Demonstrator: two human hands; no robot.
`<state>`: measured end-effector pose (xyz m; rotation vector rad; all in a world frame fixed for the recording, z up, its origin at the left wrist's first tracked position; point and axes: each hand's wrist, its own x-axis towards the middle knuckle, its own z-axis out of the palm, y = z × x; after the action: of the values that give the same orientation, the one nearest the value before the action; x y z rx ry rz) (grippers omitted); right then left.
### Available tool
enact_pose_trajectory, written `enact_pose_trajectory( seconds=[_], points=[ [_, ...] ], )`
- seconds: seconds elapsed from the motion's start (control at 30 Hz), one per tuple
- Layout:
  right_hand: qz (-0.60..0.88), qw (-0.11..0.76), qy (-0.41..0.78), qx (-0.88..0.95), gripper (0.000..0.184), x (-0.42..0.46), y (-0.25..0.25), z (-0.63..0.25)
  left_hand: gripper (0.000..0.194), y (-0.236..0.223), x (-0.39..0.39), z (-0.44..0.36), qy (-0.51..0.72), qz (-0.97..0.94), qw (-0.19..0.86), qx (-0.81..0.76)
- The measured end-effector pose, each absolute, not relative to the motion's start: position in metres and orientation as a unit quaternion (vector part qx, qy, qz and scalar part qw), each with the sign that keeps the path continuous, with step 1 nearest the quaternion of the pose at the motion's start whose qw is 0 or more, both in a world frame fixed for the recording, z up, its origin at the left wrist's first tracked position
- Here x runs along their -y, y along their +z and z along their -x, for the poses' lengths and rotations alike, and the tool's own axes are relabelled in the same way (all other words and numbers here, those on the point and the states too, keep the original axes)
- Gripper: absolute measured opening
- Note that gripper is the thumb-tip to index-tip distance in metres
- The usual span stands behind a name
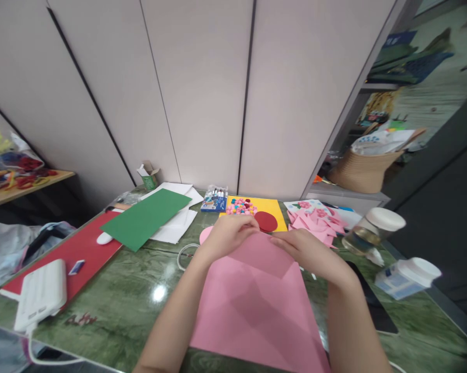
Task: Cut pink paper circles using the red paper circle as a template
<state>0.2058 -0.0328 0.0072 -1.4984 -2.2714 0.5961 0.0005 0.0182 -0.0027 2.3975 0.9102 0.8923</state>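
A small piece of pink paper (262,255) is pinched at its far edge between my two hands. My left hand (233,231) has its fingers closed on the left part of that edge, and my right hand (303,247) grips the right part; some fingertips are hidden. Beneath it lies a larger sheet of pink paper (252,316), stretching toward the table's front edge. Just beyond my hands, a red paper circle (265,221) and a pile of small coloured balls (241,206) rest on a yellow sheet (279,208). A pink circle (205,235) shows partly behind my left hand.
Cut pink paper pieces (315,223) lie at the back right, near a lidded jar (367,233), a white bottle (406,278) and a black tablet (373,303). On the left are green paper (148,217), red paper (89,248) and a white power bank (43,292) with a cable.
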Motion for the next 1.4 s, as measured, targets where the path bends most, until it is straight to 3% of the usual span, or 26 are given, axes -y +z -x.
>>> enact_pose_trajectory(
  seconds=[0.3,0.57,0.73,0.93,1.13,1.4],
  points=[
    [0.529,0.172,0.215,0.803,0.043,0.032,0.007,-0.201,0.017,-0.008,-0.019,0.001,0.302,-0.868,0.223,-0.326],
    [0.53,0.224,0.194,0.795,0.045,0.039,0.02,-0.205,0.014,0.001,-0.016,0.005,0.344,-0.85,0.22,-0.331],
    [0.533,0.219,0.182,0.797,0.041,0.036,0.016,-0.206,0.013,0.003,-0.019,0.006,0.343,-0.836,0.277,-0.327],
    [0.527,0.226,0.21,0.792,0.041,0.038,0.019,-0.208,0.014,0.0,-0.025,0.011,0.357,-0.84,0.247,-0.327],
    [0.542,0.238,0.158,0.79,0.042,0.036,0.02,-0.214,0.015,0.0,-0.028,0.016,0.373,-0.816,0.285,-0.336],
    [0.535,0.226,0.158,0.798,0.039,0.036,0.02,-0.22,0.015,0.004,-0.029,0.023,0.403,-0.819,0.229,-0.339]
  ],
)
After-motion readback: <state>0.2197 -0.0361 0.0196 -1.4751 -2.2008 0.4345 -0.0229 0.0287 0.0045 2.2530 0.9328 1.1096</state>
